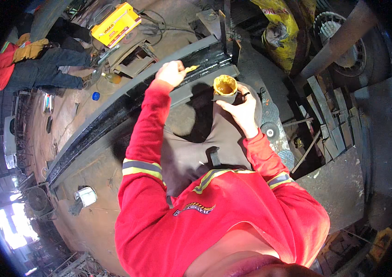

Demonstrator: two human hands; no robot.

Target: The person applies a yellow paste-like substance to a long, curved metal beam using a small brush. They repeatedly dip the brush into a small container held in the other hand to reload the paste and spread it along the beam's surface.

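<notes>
My left hand (170,74) is closed around a small yellow-smeared applicator (191,69); whether it is a brush or a spatula does not show. Its tip is over the near end of a long, curved black metal beam (112,107), and I cannot tell whether it touches. In my right hand (244,111), fingers wrapped round its side, is a small cup (224,91) tilted toward me. Yellow paste coats the cup's rim, and brownish-yellow stuff lies inside. The cup is above my grey-trousered lap, right of the beam's end.
A yellow machine box (116,25) with cables stands at the top left. Nearby lie a blue cap (95,96) and a person's dark-trousered legs (50,69). A white can (86,196) is at lower left. Metal offcuts (330,111) and a yellow sack (279,34) are on the right.
</notes>
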